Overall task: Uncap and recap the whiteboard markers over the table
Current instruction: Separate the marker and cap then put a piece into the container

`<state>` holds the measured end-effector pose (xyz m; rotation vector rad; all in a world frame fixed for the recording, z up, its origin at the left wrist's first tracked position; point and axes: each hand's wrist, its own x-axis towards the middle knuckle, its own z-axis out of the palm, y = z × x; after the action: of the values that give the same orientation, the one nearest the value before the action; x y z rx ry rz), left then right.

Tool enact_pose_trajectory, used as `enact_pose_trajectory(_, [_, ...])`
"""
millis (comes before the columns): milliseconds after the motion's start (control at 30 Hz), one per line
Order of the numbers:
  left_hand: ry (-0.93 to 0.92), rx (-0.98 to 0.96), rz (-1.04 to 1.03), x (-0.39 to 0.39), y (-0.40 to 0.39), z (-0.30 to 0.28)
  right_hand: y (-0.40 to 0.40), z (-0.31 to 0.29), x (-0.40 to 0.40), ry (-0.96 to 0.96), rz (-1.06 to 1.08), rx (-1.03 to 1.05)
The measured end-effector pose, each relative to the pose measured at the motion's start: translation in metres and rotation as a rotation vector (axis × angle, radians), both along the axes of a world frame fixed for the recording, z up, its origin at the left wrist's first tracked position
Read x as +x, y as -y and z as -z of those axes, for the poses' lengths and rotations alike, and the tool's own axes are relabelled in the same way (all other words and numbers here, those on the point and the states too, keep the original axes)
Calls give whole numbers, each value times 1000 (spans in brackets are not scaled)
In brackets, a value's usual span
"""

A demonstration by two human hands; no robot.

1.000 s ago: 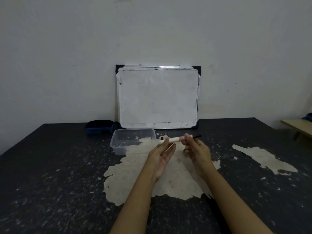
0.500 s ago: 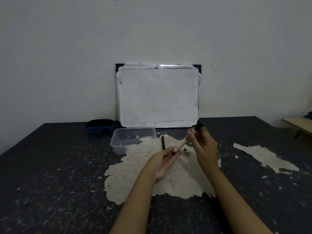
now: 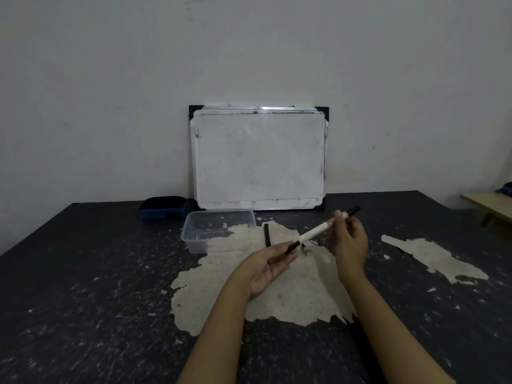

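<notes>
A white whiteboard marker with black ends is held slanted above the table, its far end raised to the right. My right hand pinches the barrel near the upper black end. My left hand lies palm up with its fingertips on the marker's lower black cap. A second black marker lies flat on the table just behind the hands. A small pale object sits on the table under the held marker.
A clear plastic container stands left of the markers. A whiteboard leans on the wall, with a dark blue eraser to its left. The dark table has worn pale patches. A wooden bench shows at far right.
The marker went from level to slanted, with my right hand lifting its far end. My left fingertips closed on the lower cap end.
</notes>
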<state>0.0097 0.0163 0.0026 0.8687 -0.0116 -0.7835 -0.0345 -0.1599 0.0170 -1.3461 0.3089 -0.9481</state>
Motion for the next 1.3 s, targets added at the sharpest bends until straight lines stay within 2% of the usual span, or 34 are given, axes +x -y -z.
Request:
enact_pose_trajectory(200, [-20, 42, 69, -2, -3, -5, 5, -2, 1, -51, -17, 183])
enact_pose_trajectory(367, [-37, 43, 35, 3, -9, -7, 8, -4, -1, -42, -18, 283])
enact_pose_trajectory(467, [-49, 6, -2, 5, -11, -8, 10, -5, 0, -43, -66, 443])
enact_pose_trajectory(800, [-52, -191, -82, 2, -13, -18, -8, -10, -1, 50, -461, 933])
enact_pose_trajectory(1000, [65, -244, -249, 6, -20, -29, -17, -13, -3, 73, -662, 1051])
enact_pose_trajectory(1100, [225, -94, -345, 10, -33, -41, -23, -14, -4, 44, -737, 1034])
enact_pose_trajectory(1233, [474, 484, -554, 21, -53, -49, -34, -14, -6, -17, -802, 1055])
enact_pose_trajectory(1300, [500, 629, -651, 29, -61, -48, -41, -14, -6, -73, -814, 1005])
